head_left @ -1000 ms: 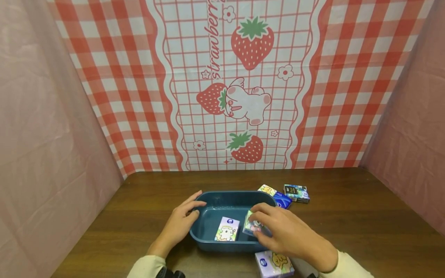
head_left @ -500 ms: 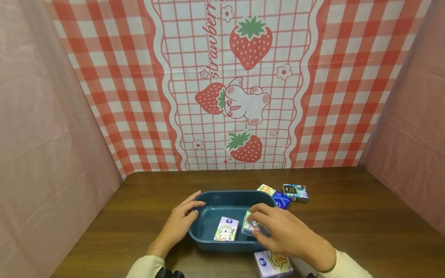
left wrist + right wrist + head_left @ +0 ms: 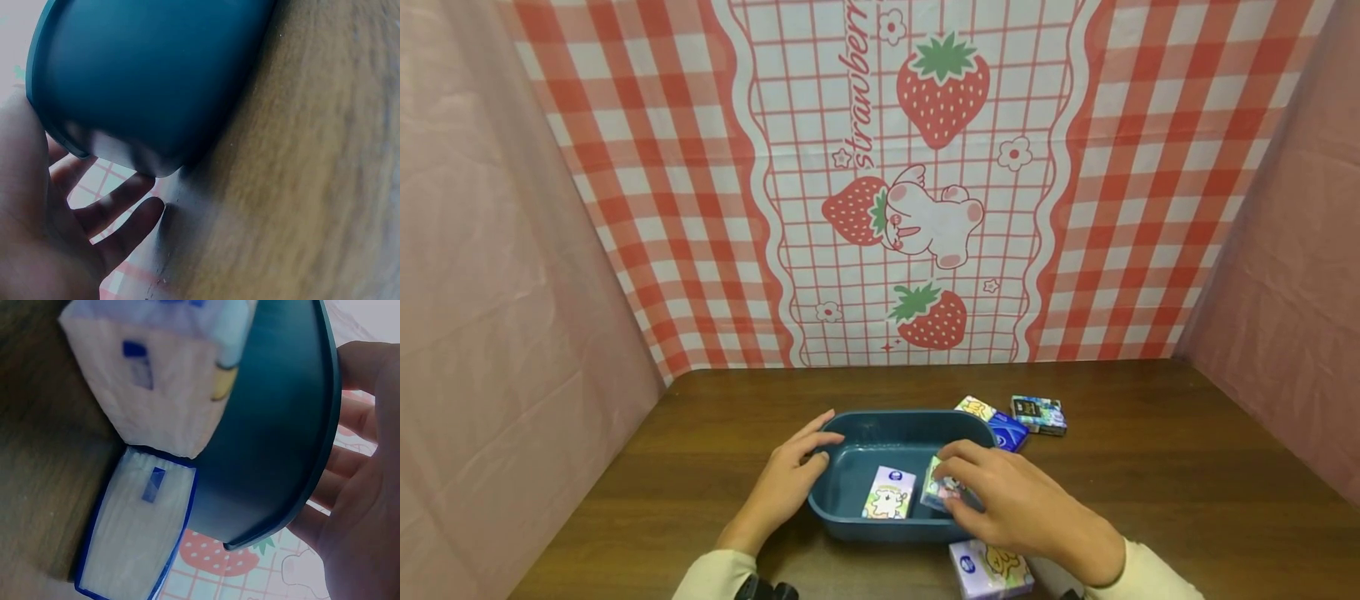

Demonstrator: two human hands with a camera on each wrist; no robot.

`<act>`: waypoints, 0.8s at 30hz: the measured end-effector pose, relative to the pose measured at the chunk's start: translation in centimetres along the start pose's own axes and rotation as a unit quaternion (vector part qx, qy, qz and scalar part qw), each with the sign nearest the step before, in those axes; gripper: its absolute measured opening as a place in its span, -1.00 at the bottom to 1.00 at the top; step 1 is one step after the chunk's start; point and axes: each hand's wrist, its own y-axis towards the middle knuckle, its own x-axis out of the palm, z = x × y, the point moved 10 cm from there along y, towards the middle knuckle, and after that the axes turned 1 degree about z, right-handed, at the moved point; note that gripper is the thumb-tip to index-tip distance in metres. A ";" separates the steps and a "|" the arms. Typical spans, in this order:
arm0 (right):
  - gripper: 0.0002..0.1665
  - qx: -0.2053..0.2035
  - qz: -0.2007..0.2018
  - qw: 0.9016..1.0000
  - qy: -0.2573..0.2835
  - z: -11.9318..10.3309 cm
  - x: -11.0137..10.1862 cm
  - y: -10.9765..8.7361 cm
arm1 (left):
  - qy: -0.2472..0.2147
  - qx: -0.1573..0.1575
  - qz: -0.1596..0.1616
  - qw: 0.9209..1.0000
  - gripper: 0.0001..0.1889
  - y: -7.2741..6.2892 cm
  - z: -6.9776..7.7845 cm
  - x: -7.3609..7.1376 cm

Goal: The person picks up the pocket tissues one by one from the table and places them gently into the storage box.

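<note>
A dark teal rectangular basin (image 3: 880, 531) stands near the table's front. My left hand (image 3: 786, 479) rests at its left rim; in the left wrist view the fingers spread loosely by the basin's outer wall. Inside the basin, my right hand (image 3: 1022, 504) holds a small green patterned tissue pack (image 3: 934, 483) between thumb and fingers, which partly cover it. Left of that pack, a lilac tissue pack (image 3: 890, 493) with a white cartoon animal lies on the basin floor. In the right wrist view, the right hand reaches over the rim and hides what it grips.
Another lilac tissue pack (image 3: 991, 571) lies before the basin's front right corner. Beyond the right end lie a blue and yellow pack (image 3: 1006, 432) and a dark floral pack (image 3: 1039, 415). A checked strawberry cloth (image 3: 1120, 250) hangs behind the wooden table (image 3: 715, 417).
</note>
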 end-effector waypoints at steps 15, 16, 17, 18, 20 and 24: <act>-0.74 0.027 -0.035 0.999 0.008 0.3 0.5 -0.1 | 0.001 -0.001 -0.001 1.000 -0.69 0.0 0.1 0.1; -0.74 0.027 -0.036 0.999 0.009 0.3 0.5 -0.1 | 0.001 -0.001 -0.002 1.000 -0.69 0.0 0.1 0.1; -0.75 0.027 -0.036 0.999 0.009 0.3 0.5 -0.1 | 0.000 0.000 -0.002 1.000 -0.69 0.0 0.1 0.1; -0.75 0.027 -0.036 0.999 0.010 0.3 0.5 -0.2 | 0.000 -0.001 -0.002 1.000 -0.69 0.0 0.1 0.1; -0.75 0.020 -0.031 0.999 0.007 0.2 0.4 -0.1 | 0.000 -0.001 -0.002 1.000 -0.69 0.0 0.1 0.1; -0.76 0.011 -0.022 1.000 0.000 0.0 0.2 -0.1 | 0.001 0.000 0.001 1.000 -0.69 0.0 0.1 0.0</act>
